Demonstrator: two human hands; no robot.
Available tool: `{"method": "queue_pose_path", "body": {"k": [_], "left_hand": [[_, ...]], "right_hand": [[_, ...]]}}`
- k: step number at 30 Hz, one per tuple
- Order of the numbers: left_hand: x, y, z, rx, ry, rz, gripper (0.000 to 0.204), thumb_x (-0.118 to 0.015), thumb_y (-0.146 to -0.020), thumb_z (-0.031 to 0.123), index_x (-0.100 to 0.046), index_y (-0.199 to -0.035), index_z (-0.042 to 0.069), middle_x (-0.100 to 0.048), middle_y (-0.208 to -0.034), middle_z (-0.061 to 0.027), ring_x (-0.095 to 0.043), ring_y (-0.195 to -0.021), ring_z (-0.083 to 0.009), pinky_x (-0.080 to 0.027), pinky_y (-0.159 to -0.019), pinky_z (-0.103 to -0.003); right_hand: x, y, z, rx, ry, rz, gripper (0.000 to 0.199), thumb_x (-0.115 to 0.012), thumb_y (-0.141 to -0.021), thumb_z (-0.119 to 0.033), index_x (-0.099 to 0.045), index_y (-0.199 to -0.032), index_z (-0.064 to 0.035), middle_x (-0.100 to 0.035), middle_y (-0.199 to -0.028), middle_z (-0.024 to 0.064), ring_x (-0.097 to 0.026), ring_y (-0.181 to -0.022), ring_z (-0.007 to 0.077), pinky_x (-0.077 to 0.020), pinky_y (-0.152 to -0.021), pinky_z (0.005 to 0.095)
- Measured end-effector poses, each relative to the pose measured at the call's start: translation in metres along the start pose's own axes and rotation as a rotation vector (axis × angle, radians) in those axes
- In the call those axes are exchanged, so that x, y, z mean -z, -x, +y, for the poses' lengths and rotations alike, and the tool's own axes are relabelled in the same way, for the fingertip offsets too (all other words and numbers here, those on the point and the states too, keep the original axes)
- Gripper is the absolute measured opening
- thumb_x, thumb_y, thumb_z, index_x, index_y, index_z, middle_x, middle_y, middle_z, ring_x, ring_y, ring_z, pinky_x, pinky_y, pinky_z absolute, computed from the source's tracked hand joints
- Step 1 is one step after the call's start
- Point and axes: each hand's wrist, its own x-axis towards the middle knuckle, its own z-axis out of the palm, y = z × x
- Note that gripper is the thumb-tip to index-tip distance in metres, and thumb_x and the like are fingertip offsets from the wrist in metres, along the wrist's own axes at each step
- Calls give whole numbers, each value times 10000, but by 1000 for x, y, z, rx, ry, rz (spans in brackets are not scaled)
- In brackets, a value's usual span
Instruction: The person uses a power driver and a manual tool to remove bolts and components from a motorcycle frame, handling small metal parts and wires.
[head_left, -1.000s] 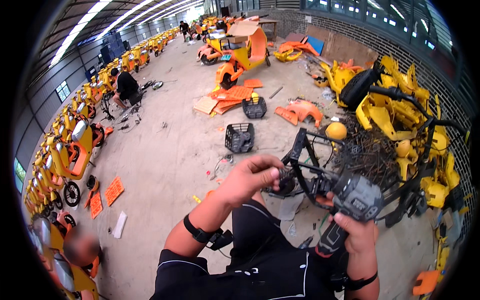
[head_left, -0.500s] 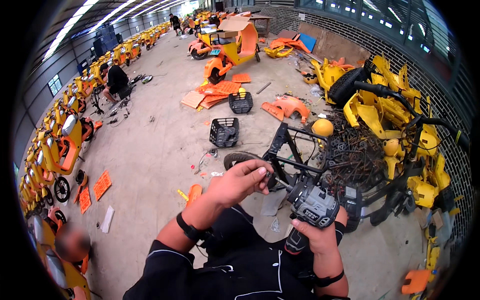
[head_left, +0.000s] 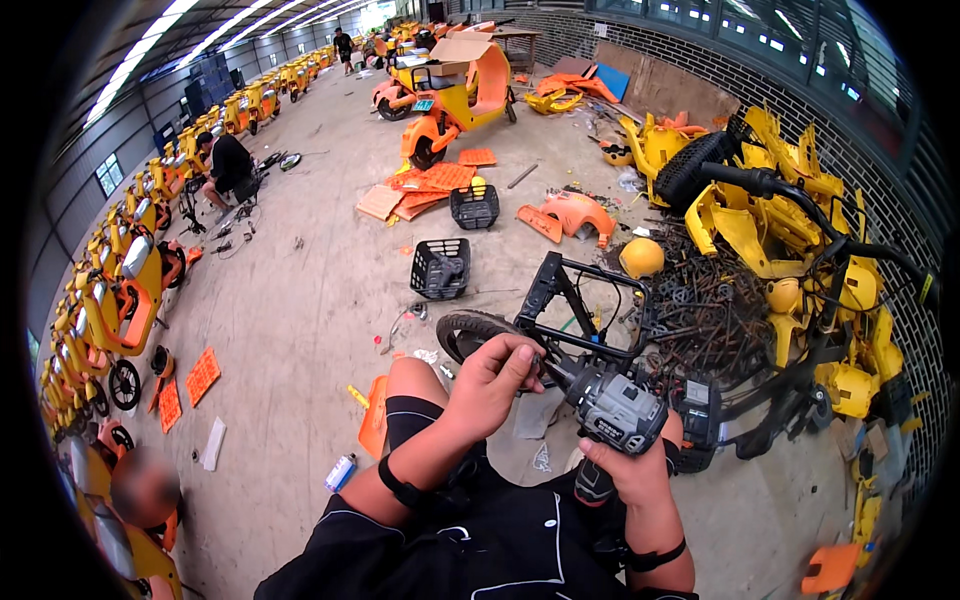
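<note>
A grey and black cordless drill is gripped by its handle in my right hand, its nose pointing up and left. My left hand is closed in a pinch at the tip of the drill; a small dark piece shows between the fingers, too small to name. Just beyond both hands stands a black scooter frame, stripped of its panels. Its black wheel lies past my left hand, and its handlebar reaches up to the right.
Beside the frame lie a heap of dark metal parts, a yellow helmet and piled yellow panels. Black baskets and orange panels are ahead. Yellow scooters line the left, where a person crouches.
My view has shifted slightly. My left knee and a small bottle beside it now show. My left hand has moved a little to the right, still at the drill's tip.
</note>
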Motion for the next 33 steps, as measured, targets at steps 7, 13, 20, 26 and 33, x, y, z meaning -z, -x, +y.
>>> {"method": "queue_pose_path", "body": {"k": [7,13,20,26,33], "left_hand": [[0,-14,-25,82,56,28,214,-512,-1070,195,-589,-1079,-4,-580,-845,-45,-578,-756,-119,-542,-728,-294],[6,-38,-49,67,108,106,234,-488,-1081,219,-577,-1080,3,-558,-837,-38,-554,-753,-106,-538,-729,-297],[4,-56,-72,270,258,157,291,-520,-1069,281,-592,-1069,-1,-561,-808,-33,-554,-679,-105,-510,-647,-275],[8,-65,-84,362,429,218,301,-524,-1067,300,-613,-1059,13,-552,-783,-15,-514,-671,-96,-490,-641,-286],[19,-70,-98,457,432,184,279,-537,-1060,300,-610,-1060,31,-553,-735,0,-523,-669,-101,-474,-636,-277]], "right_hand": [[3,-21,13,-38,-56,-2,507,-792,-793,39,-584,-1255,26,-690,-1141,74,-648,-1019,140,-527,-890,304],[6,-37,28,-84,-60,27,515,-794,-789,44,-578,-1256,29,-687,-1140,81,-646,-1034,146,-521,-903,310],[13,-59,37,-132,-53,51,529,-784,-784,53,-565,-1266,28,-682,-1174,87,-643,-1061,150,-514,-920,308],[18,-71,51,-94,191,43,453,-810,-792,-73,-628,-1192,38,-726,-1077,107,-687,-994,161,-531,-895,309],[30,-85,52,-57,476,-62,530,-797,-700,-30,-633,-1200,41,-712,-1134,146,-708,-1000,232,-543,-882,328]]}}
